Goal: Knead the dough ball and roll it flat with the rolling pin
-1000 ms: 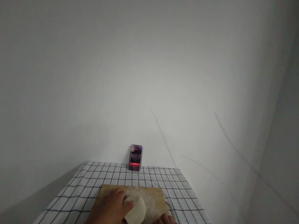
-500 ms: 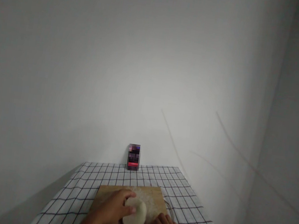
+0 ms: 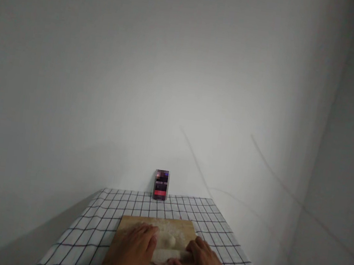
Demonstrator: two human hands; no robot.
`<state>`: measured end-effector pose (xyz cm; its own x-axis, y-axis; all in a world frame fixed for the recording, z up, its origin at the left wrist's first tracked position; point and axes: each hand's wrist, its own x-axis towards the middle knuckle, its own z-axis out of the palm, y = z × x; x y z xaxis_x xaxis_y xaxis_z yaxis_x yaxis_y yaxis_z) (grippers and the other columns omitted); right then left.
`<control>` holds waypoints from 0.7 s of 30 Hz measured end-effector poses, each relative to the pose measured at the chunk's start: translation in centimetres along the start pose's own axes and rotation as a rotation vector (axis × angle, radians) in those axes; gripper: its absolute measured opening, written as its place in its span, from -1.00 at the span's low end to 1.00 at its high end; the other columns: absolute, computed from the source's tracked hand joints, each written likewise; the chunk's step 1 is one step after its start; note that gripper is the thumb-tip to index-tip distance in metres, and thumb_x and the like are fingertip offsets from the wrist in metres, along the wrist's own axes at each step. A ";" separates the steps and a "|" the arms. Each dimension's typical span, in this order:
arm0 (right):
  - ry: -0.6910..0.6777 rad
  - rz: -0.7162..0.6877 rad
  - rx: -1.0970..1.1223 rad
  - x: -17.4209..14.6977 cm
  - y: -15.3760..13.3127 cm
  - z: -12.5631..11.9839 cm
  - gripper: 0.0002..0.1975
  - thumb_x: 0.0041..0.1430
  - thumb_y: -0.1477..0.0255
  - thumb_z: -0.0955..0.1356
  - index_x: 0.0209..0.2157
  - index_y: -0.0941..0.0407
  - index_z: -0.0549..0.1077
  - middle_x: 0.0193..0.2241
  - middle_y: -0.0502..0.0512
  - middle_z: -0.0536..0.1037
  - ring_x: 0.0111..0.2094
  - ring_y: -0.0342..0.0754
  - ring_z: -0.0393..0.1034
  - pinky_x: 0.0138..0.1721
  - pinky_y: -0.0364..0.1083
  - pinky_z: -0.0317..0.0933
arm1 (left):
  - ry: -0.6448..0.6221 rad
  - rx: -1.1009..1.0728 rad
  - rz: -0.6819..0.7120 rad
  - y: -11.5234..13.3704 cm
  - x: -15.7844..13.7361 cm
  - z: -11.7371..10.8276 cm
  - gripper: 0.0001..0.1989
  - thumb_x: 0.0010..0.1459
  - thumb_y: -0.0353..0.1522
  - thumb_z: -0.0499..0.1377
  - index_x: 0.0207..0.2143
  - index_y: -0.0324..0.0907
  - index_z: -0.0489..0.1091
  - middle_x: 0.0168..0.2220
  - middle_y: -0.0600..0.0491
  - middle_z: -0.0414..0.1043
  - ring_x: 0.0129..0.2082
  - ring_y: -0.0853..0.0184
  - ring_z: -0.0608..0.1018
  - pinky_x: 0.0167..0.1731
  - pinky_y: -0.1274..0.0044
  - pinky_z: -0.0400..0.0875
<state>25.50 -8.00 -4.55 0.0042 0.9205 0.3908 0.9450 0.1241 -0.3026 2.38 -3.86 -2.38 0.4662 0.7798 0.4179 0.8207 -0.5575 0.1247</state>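
A flour-dusted rolling pin (image 3: pixel 165 256) lies across the wooden board, pressed against the near side of a pale piece of dough (image 3: pixel 167 239). My left hand (image 3: pixel 137 247) is over the pin's left end, fingers together and curved forward over it; that end is hidden beneath the hand. At the other end, my right hand (image 3: pixel 203 264) is closed around the pin, with the thumb on the near side. Part of the dough is hidden by the left hand and the pin.
Loose flour covers parts of the wooden board (image 3: pixel 180 226). Under it is a white checked tablecloth (image 3: pixel 215 237). A blurred dark upright object (image 3: pixel 161 185) with a red band stands at the table's back edge, against the white wall (image 3: pixel 135 101).
My left hand has let go of the dough, which now lies on the board, and has moved onto the rolling pin. The pin and right hand have moved forward to the dough.
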 end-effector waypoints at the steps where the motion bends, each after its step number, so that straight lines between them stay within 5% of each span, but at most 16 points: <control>1: -0.022 0.001 -0.021 0.5 -0.5 -0.9 -0.65 0.15 0.06 0.48 -0.32 0.07 0.55 -0.24 0.13 0.62 -0.23 0.07 0.57 -0.23 -0.06 0.31 | 0.027 0.017 0.012 -0.3 0.2 0.4 -0.59 0.38 -0.47 -0.04 0.12 -0.21 0.50 0.10 -0.13 0.59 0.15 0.12 0.58 0.20 0.20 0.45; 5: -0.148 -0.073 -0.070 3.2 -1.4 -3.1 -0.60 0.40 0.10 0.30 -0.35 0.09 0.55 -0.32 0.11 0.65 -0.31 0.03 0.58 -0.35 -0.10 0.18 | 0.124 0.043 0.060 -1.2 1.3 1.4 -0.63 0.40 -0.48 -0.06 -0.05 -0.18 0.54 -0.01 -0.08 0.64 0.06 0.16 0.61 0.16 0.23 0.47; 10: -0.207 -0.143 -0.062 6.4 -0.5 -2.8 -0.54 0.49 0.15 0.20 -0.35 0.07 0.56 -0.33 0.09 0.67 -0.29 0.03 0.58 -0.33 -0.10 0.16 | 0.193 0.036 -0.022 -2.2 2.1 2.7 -0.70 0.38 -0.46 0.00 -0.07 -0.15 0.53 -0.09 -0.07 0.66 -0.05 0.20 0.65 0.04 0.32 0.54; 16: -0.107 -0.256 -0.098 7.1 1.4 0.2 -0.62 0.48 0.29 0.18 -0.32 0.04 0.54 -0.30 0.10 0.65 -0.27 0.01 0.58 -0.33 -0.10 0.25 | 0.309 0.199 0.217 -3.9 1.8 4.9 -0.70 0.28 -0.51 0.07 -0.07 -0.10 0.52 0.00 -0.01 0.63 0.04 0.14 0.63 0.06 0.26 0.56; 21: 0.058 -0.340 -0.059 4.9 4.0 3.5 -0.73 0.41 0.33 0.27 -0.36 -0.04 0.53 -0.40 -0.02 0.65 -0.40 -0.06 0.58 -0.41 -0.13 0.31 | 0.287 0.173 0.218 -4.6 0.1 5.1 -0.62 0.28 -0.39 0.11 0.13 -0.04 0.45 0.09 0.00 0.60 0.07 0.17 0.63 0.08 0.34 0.57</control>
<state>28.14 -1.69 -6.88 -0.2973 0.8072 0.5099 0.9127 0.3971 -0.0965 0.39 0.23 -7.47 0.5449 0.5235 0.6550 0.7675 -0.6260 -0.1382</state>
